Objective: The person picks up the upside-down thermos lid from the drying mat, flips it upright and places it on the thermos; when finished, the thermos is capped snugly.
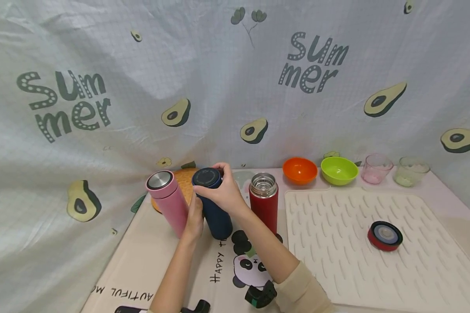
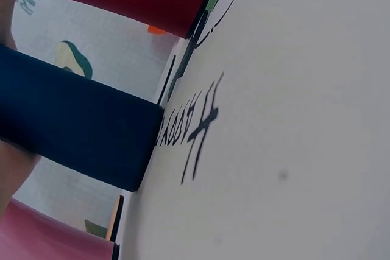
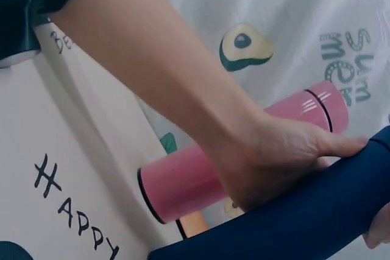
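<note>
A dark blue thermos point(image 1: 217, 217) stands on the table, its lid point(image 1: 206, 177) on top. My right hand point(image 1: 228, 191) grips the lid from above, thumb at the near side and fingers at the far side. Lower down, my left hand point(image 1: 196, 216) holds the body from its left side; part of that grip is hidden behind the bottle. To the left is a pink thermos point(image 1: 167, 198) with a steel-topped lid, close beside my left hand. An uncapped red thermos point(image 1: 264, 208) stands to the right, its steel mouth showing.
A red-and-black lid point(image 1: 385, 235) lies on the cream ribbed mat point(image 1: 337, 278) at right. Along the back are an orange bowl point(image 1: 300, 171), a green bowl point(image 1: 339, 170), a pink glass point(image 1: 377, 168) and a greenish glass point(image 1: 411, 171). Behind the pink thermos is a round brown board point(image 1: 186, 180).
</note>
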Demonstrator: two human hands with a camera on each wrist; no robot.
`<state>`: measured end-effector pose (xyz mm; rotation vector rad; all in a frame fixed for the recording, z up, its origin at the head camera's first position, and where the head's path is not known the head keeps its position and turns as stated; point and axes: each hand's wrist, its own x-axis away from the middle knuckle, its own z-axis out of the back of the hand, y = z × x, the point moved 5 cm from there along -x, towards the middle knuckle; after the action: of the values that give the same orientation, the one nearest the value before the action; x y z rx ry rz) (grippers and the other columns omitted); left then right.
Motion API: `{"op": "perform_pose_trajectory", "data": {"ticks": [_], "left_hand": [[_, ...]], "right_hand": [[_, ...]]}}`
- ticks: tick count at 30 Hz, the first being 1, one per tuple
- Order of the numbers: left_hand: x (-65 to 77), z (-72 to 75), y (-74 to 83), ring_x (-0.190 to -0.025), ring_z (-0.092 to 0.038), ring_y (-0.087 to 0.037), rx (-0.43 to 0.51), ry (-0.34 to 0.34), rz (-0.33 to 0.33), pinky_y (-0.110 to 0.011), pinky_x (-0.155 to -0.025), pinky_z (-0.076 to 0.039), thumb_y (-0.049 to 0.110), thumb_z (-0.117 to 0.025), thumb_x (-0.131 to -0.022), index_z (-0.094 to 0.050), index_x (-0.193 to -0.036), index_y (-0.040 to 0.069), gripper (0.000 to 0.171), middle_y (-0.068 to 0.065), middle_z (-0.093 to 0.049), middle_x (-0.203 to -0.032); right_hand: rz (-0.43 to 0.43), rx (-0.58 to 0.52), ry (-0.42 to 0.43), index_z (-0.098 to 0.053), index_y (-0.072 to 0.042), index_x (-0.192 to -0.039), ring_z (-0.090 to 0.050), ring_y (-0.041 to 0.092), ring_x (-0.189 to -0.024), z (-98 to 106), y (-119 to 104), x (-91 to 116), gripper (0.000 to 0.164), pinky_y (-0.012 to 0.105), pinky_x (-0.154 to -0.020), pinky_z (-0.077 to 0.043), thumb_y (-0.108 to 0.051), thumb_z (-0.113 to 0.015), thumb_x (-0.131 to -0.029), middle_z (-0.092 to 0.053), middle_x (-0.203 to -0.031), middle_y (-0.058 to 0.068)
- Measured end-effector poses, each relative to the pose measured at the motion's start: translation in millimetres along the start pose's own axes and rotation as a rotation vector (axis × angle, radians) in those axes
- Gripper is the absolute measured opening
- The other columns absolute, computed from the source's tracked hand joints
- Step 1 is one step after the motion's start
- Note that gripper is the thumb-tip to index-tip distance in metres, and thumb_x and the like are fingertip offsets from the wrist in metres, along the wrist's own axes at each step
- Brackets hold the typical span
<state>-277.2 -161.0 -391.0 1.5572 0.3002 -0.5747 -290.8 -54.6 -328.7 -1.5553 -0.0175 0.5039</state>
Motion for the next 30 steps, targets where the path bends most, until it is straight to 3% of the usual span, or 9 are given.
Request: {"op": "perform_pose_trajectory", "data": {"ticks": [5,11,17,23,27,30], "left_hand": [[-0.4,2.7,1.0,-0.126,-0.031,-0.021,0.005,0.007,0.008,-0.031,-0.100,-0.031,0.058,-0.027,-0.092,-0.009,-0.147,0.013,0.073,-0.013,-0.023,-0.145],[-2.1,4.0,0.9,-0.127,-0.031,-0.022,-0.031,0.004,-0.002,-0.037,-0.102,-0.028,0.057,-0.024,-0.093,-0.011,-0.147,0.013,0.071,-0.013,-0.024,-0.145],[1.1,-0.6,5.8,-0.126,-0.030,-0.019,-0.039,0.017,0.026,-0.037,-0.100,-0.029,0.052,-0.021,-0.095,-0.007,-0.147,0.011,0.068,-0.015,-0.021,-0.146],[1.8,-8.2,21.4,-0.126,-0.030,-0.022,-0.051,0.011,0.031,-0.040,-0.102,-0.027,0.046,-0.018,-0.098,-0.005,-0.146,0.008,0.063,-0.020,-0.019,-0.145],[1.0,-3.1,9.0,-0.126,-0.031,-0.020,-0.043,0.020,0.018,-0.037,-0.101,-0.029,0.048,-0.019,-0.097,-0.008,-0.147,0.013,0.062,-0.014,-0.022,-0.145],[1.4,-0.6,0.9,-0.126,-0.032,-0.019,-0.057,0.031,-0.012,-0.031,-0.102,-0.029,0.051,-0.020,-0.096,-0.010,-0.147,0.014,0.064,-0.013,-0.025,-0.144]], "right_hand": [[-0.001,-0.012,-0.077,-0.029,-0.011,-0.140,-0.044,0.027,-0.120,-2.1,0.0,0.2,0.063,0.046,-0.099,-0.033,-0.018,-0.060,-0.086,-0.040,-0.135,0.014],[0.018,0.003,0.002,-0.030,-0.006,-0.131,-0.048,0.027,-0.110,-1.3,-2.9,-2.3,0.064,0.039,-0.094,-0.041,-0.021,-0.067,-0.081,-0.042,-0.124,0.014],[0.001,-0.045,-0.072,-0.032,-0.009,-0.138,-0.047,0.028,-0.116,-1.5,0.0,2.3,0.061,0.046,-0.098,-0.035,-0.014,-0.059,-0.084,-0.043,-0.131,0.015],[-0.022,-0.033,-0.028,-0.033,-0.011,-0.131,-0.051,0.026,-0.109,-0.5,2.6,-0.2,0.063,0.039,-0.092,-0.043,-0.018,-0.068,-0.080,-0.045,-0.124,0.013],[-0.050,-0.044,-0.048,-0.034,-0.014,-0.136,-0.049,0.026,-0.114,-1.3,3.0,0.9,0.062,0.044,-0.095,-0.039,-0.017,-0.066,-0.083,-0.045,-0.130,0.011],[-0.050,-0.042,-0.018,-0.036,-0.013,-0.132,-0.051,0.024,-0.110,-0.5,2.7,0.1,0.063,0.040,-0.092,-0.043,-0.017,-0.070,-0.079,-0.045,-0.125,0.010]]}}
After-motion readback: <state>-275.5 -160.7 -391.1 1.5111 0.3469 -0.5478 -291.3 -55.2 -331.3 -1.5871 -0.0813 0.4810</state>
